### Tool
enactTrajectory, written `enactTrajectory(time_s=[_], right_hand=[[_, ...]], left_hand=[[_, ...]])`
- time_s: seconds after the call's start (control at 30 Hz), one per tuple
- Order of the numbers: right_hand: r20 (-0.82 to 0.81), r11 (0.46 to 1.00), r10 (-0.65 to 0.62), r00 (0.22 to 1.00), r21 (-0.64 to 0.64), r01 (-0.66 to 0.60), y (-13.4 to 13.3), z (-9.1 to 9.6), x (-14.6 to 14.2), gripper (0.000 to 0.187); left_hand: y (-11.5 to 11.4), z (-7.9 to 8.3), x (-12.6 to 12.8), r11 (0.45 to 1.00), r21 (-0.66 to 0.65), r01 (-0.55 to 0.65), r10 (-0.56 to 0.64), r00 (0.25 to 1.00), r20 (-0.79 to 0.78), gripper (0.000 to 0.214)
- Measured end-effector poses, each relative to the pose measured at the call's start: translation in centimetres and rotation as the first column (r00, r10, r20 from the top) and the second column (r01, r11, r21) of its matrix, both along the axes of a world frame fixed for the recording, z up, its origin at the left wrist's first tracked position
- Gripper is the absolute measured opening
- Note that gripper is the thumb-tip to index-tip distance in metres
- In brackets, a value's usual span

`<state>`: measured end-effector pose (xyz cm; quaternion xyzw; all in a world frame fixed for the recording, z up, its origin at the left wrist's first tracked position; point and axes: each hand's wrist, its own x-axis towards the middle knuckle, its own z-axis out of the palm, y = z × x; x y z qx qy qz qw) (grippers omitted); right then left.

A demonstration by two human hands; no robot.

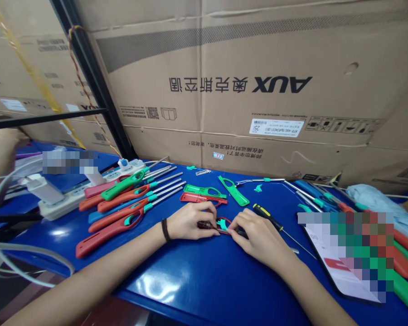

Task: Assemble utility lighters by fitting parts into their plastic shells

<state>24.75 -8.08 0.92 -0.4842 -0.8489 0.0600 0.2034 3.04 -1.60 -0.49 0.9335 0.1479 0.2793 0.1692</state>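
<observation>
My left hand (pixel 190 220) and my right hand (pixel 255 231) rest on the blue table (pixel 204 276), fingers closed from both sides on a red lighter shell with a teal trigger (pixel 222 224). A black band circles my left wrist. Just beyond my hands lie a red shell half (pixel 199 198) and a green shell half (pixel 203 190), with another green half (pixel 234 190) angled beside them. A screwdriver with a black and yellow handle (pixel 268 218) lies right behind my right hand.
Several assembled red and green long-nosed lighters (pixel 122 206) lie at the left. A white power strip (pixel 78 192) and grey cable (pixel 20 253) sit further left. Metal tubes and blue parts (pixel 309 190) lie at the right, by a printed sheet (pixel 340 267). Cardboard boxes (pixel 258 81) wall the back. Another person's hand (pixel 0 145) shows far left.
</observation>
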Motion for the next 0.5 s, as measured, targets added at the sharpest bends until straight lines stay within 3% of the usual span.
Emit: enactTrajectory(time_s=[0.5], right_hand=[[0.061,1.000,0.021,0.998,0.020,-0.023,-0.12,0.50,0.36,0.012]], left_hand=[[0.46,-0.04,-0.29,0.998,-0.060,0.030,-0.030,0.999,-0.012,0.016]])
